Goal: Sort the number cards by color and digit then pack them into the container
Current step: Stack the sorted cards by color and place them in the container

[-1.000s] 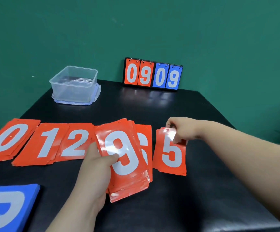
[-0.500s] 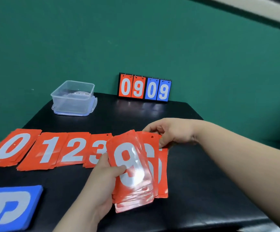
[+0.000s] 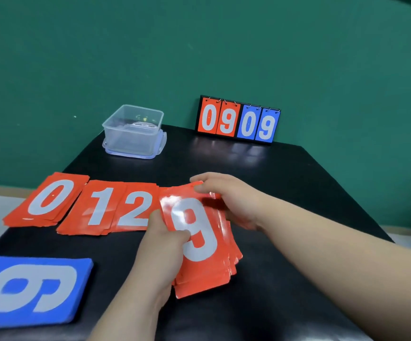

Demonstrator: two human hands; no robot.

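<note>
the left hand point(image 3: 160, 244) grips the red stack point(image 3: 199, 242), 9 on top. the right hand point(image 3: 226, 195), back from the 5 pile, pinches the stack's far edge. sorting goes on; the container point(image 3: 133, 131) stands well beyond both hands.

A glossy black table point(image 3: 285, 183) stands against a green wall. At its far left corner sits a clear plastic container point(image 3: 133, 134), resting on its own lid point(image 3: 161, 150). At the back edge, a small flip scoreboard point(image 3: 237, 120) stands upright and reads 0 9 in red and 0 9 in blue. Nearer the camera, three piles of red number cards lie face up in a row: the zeros point(image 3: 47, 200), the ones point(image 3: 101, 207) and the twos point(image 3: 135, 210), the last two overlapping. A pile of blue cards point(image 3: 29, 289), a nine on top, lies at the near left corner.
</note>
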